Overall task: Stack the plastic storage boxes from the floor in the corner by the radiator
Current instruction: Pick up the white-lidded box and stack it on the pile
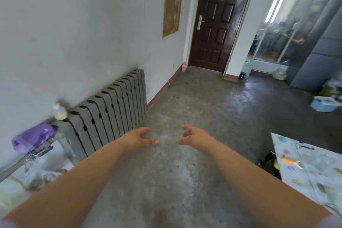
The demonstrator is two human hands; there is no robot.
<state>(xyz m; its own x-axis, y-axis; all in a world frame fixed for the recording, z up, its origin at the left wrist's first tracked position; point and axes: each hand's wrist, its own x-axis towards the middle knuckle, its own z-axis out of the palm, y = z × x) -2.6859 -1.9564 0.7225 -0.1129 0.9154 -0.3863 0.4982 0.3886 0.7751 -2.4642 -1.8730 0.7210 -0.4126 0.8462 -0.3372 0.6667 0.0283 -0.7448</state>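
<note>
We stretch both arms out over the concrete floor (175,163) — our left hand (137,137) and right hand (194,135) hold nothing, fingers loosely spread. The radiator (111,102) stands along the wall at our left. A blue box (324,104) sits on the floor far right — well apart from both hands.

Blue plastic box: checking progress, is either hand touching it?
Apart. Head view: blue plastic box sits far right on floor; left hand and right hand hover empty.
</note>
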